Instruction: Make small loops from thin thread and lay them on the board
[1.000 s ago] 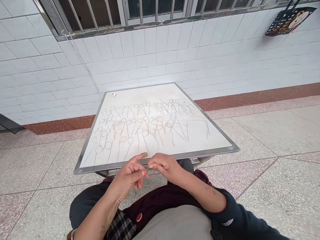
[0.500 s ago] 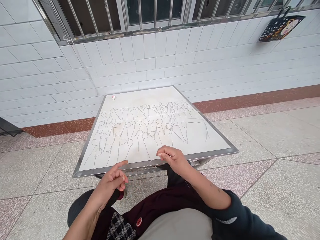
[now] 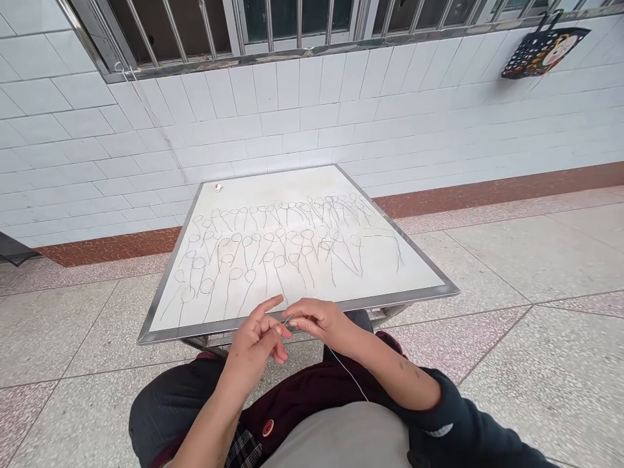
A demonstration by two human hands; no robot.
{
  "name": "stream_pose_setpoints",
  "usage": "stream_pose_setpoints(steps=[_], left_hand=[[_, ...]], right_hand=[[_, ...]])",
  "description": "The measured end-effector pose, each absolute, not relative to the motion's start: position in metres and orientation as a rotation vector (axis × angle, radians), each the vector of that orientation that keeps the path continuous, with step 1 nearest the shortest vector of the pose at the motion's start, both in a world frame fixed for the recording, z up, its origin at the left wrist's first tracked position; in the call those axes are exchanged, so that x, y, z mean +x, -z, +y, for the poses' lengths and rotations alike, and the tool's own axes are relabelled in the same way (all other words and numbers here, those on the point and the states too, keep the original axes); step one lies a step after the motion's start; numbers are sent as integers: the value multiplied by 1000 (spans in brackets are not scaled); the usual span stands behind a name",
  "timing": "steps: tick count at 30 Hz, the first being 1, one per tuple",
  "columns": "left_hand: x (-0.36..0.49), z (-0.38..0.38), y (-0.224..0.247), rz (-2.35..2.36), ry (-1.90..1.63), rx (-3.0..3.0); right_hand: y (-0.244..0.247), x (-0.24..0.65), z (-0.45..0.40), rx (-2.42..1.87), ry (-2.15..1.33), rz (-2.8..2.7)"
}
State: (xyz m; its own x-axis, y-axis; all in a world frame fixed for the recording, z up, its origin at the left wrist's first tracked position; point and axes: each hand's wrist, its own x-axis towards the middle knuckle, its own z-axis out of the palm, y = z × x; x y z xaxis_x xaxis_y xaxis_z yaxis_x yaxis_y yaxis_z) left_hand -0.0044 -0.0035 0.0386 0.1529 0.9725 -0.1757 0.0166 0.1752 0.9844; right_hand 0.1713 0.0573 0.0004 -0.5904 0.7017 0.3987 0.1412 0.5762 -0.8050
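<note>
A thin wire [image 3: 349, 375] runs from between my hands back under my right wrist towards my lap. My left hand [image 3: 258, 339] pinches its end between thumb and a finger, with the index finger stretched out. Close beside it, my right hand [image 3: 316, 320] grips the same wire at the fingertips. Both hands are just off the near edge of a white table [image 3: 273, 181] with a metal rim. Rows of thin wires bent into loops with long tails [image 3: 207, 286] lie across its top.
A small white and red item [image 3: 218, 188] lies at the table's far left corner. Behind stands a white tiled wall [image 3: 273, 140] below a barred window [image 3: 292, 29]. A patterned bag [image 3: 543, 53] hangs at upper right. Two unlooped wires [image 3: 398, 250] lie at the tabletop's right.
My left hand has moved right and closed on the wire. My right hand has come slightly left and down, so both hands now meet. More of the wire shows below my right wrist.
</note>
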Motion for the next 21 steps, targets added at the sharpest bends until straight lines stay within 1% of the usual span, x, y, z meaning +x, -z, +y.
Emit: stream_pose_setpoints(steps=[7, 13, 18, 21], left_hand=[[-5, -5, -44, 1165, -859, 1182], [-7, -5, -45, 1195, -789, 1220], [-8, -4, -43, 1205, -832, 1143], [-10, -6, -42, 1222, -873, 1123]], right_hand=[[2, 170, 56, -681, -938, -2122], [-8, 174, 51, -836, -892, -2115], [-11, 173, 46, -993, -934, -2069], [-9, 173, 46, -998, -995, -2031]])
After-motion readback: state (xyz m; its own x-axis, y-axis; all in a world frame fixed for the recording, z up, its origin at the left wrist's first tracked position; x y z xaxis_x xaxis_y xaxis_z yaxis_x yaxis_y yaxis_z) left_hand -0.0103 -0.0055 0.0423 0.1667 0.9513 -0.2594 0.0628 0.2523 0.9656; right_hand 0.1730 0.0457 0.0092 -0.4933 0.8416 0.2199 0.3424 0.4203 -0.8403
